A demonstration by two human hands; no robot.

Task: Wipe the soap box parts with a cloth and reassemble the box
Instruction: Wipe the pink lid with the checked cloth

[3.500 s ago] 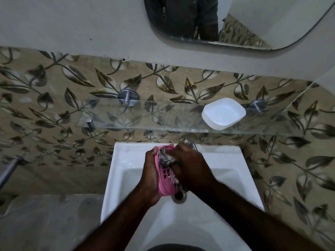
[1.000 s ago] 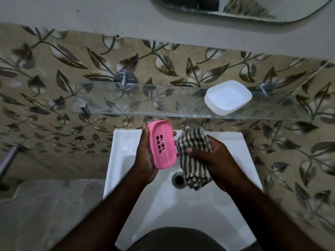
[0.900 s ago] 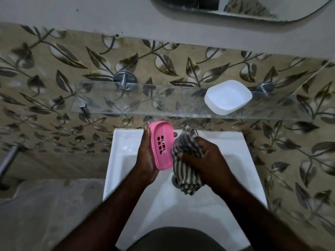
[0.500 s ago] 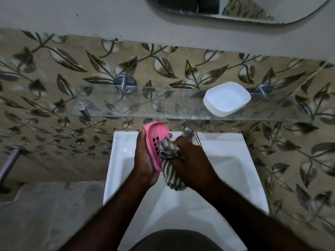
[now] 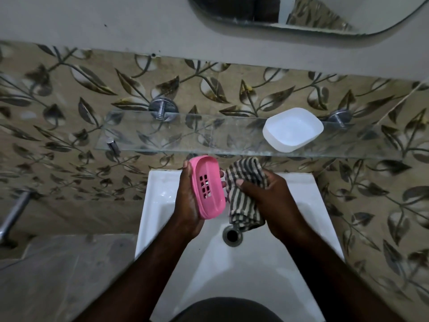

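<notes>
My left hand [image 5: 188, 205] grips a pink soap box tray [image 5: 207, 187] with drain slots in its middle, held tilted on edge above the white sink [image 5: 160, 205]. Just to its right, my right hand [image 5: 274, 201] clutches a bunched black-and-white striped cloth [image 5: 243, 194], which sits beside the tray and hangs down toward the drain [image 5: 232, 235]. The white soap box part [image 5: 293, 129] rests open side up on the glass shelf [image 5: 185, 135], at its right end, apart from both hands.
The glass shelf juts from the leaf-patterned tiled wall just above my hands, on metal mounts [image 5: 163, 109]. A mirror [image 5: 301, 15] hangs higher up. A grey counter [image 5: 58, 275] lies left of the sink, and a metal bar [image 5: 14, 212] sticks out at far left.
Half a second ago the cloth was pressed into the pink tray. My right hand has now pulled it out to the right, and the tray's slotted face shows again.
</notes>
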